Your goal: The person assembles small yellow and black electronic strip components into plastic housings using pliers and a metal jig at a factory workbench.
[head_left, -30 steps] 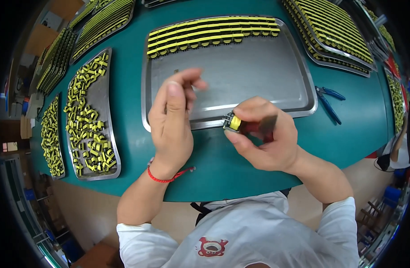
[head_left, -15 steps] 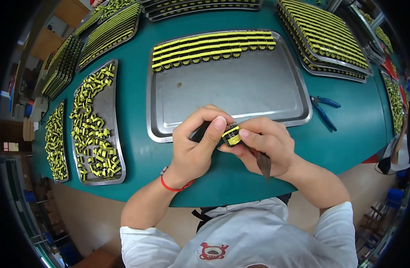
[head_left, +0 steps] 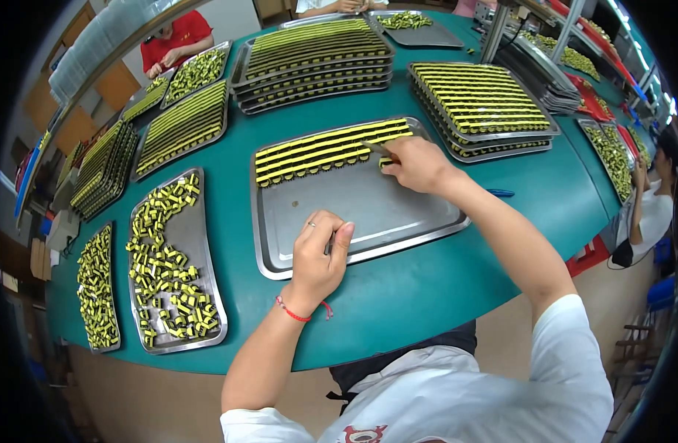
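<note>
Over the right part of a shallow metal tray, my right hand pinches a small yellow-and-black block-shaped electrical part just in front of the rows. A thin, pointed grey tool also sticks out from its fingers; its kind is unclear. Neat rows of the same yellow-and-black parts line the far side of this tray. My left hand is closed above the tray's near edge, thumb up; whatever lies inside its fingers is hidden.
Left of me, two trays hold loose parts in heaps. Stacked trays of rowed parts stand at the back, with another stack back right. Blue-handled pliers lie partly behind my right forearm. Other people sit around the green table.
My hands have parted. The right has carried the yellow-and-black part forward to the rows, while the left has drawn slightly down and closed. The view has tilted up, showing more of the far table.
</note>
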`<control>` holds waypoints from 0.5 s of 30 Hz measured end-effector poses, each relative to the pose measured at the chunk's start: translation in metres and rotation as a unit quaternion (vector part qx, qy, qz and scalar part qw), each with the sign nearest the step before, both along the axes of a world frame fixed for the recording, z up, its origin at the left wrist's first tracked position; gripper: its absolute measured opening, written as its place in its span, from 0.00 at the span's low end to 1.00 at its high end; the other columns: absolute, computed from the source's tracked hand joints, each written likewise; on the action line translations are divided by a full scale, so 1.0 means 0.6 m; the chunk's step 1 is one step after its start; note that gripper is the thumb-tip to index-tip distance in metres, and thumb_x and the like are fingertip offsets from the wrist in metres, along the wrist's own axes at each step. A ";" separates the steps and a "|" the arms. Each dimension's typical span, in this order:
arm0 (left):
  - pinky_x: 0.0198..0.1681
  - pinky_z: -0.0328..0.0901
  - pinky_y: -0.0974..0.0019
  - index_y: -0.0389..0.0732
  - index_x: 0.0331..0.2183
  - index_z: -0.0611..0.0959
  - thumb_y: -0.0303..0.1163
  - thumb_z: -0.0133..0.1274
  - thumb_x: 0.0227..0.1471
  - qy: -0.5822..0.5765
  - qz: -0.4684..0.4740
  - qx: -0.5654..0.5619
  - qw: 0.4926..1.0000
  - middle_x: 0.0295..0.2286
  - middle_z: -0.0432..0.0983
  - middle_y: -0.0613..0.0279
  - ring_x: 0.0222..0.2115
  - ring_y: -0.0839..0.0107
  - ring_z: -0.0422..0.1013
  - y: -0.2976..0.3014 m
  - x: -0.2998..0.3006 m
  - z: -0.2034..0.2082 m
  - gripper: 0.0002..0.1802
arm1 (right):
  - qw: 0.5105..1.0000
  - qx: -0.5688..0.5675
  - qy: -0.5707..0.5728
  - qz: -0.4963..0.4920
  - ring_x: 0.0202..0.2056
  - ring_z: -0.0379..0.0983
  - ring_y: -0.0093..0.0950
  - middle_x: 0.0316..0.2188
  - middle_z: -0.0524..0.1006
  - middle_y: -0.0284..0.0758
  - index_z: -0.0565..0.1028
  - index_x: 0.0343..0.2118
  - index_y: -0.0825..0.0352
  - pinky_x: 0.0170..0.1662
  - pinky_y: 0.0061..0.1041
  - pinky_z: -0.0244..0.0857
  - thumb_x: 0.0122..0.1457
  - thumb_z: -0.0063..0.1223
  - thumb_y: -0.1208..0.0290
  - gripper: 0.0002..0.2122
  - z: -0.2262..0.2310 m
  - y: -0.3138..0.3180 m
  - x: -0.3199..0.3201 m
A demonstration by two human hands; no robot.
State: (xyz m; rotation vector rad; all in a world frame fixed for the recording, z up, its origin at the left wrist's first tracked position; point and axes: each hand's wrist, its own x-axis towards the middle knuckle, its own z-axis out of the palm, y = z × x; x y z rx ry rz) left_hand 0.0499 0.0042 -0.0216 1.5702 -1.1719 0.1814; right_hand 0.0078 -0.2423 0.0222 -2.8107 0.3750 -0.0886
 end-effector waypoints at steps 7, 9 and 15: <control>0.26 0.59 0.66 0.34 0.25 0.74 0.26 0.54 0.57 -0.026 0.011 0.000 1.000 0.20 0.68 0.57 0.21 0.64 0.63 0.002 0.005 0.006 0.10 | 0.999 -0.007 0.016 -0.035 0.41 0.77 0.41 0.36 0.80 0.43 0.73 0.43 0.67 0.43 0.40 0.70 0.56 0.59 0.65 0.15 -0.010 0.005 0.043; 0.26 0.60 0.65 0.33 0.24 0.74 0.25 0.54 0.56 -0.033 0.020 0.018 0.999 0.20 0.68 0.57 0.21 0.64 0.63 0.001 0.006 0.004 0.10 | 0.999 -0.010 0.001 -0.038 0.41 0.77 0.41 0.36 0.80 0.43 0.73 0.43 0.66 0.43 0.40 0.70 0.56 0.59 0.65 0.15 -0.017 0.001 0.047; 0.26 0.60 0.65 0.33 0.24 0.74 0.23 0.54 0.55 -0.041 0.026 0.007 0.999 0.20 0.68 0.56 0.21 0.63 0.63 -0.006 0.005 0.010 0.09 | 0.998 -0.047 -0.031 -0.022 0.37 0.77 0.43 0.32 0.80 0.42 0.74 0.39 0.64 0.40 0.42 0.70 0.56 0.59 0.64 0.12 -0.031 -0.015 0.056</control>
